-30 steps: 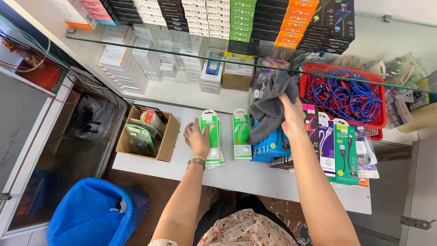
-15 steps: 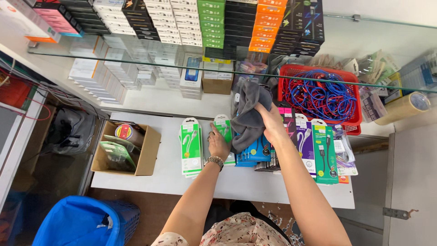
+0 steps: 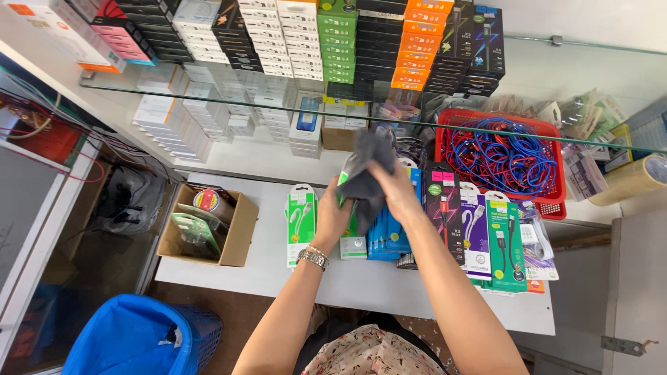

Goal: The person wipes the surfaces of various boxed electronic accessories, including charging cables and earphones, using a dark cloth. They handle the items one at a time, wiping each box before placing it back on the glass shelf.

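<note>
Above the white surface (image 3: 264, 271), a dark grey cloth (image 3: 366, 173) is held by both hands over a green-and-white pack (image 3: 352, 236). Left hand (image 3: 333, 219), w/ a metal watch (image 3: 313, 257) at the wrist: grip closed on the pack's lower part under the cloth. Right hand (image 3: 394, 191): grip pressed onto the cloth from above. A 2nd green pack (image 3: 301, 222) lies just left; red basket (image 3: 504, 156) of cables to the right, cardboard box (image 3: 208, 226) far left.

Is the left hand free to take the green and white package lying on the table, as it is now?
Probably not at once. The left hand is holding a package under the grey cloth. The green and white package lies uncovered just beside it, so nothing blocks the way.
</note>
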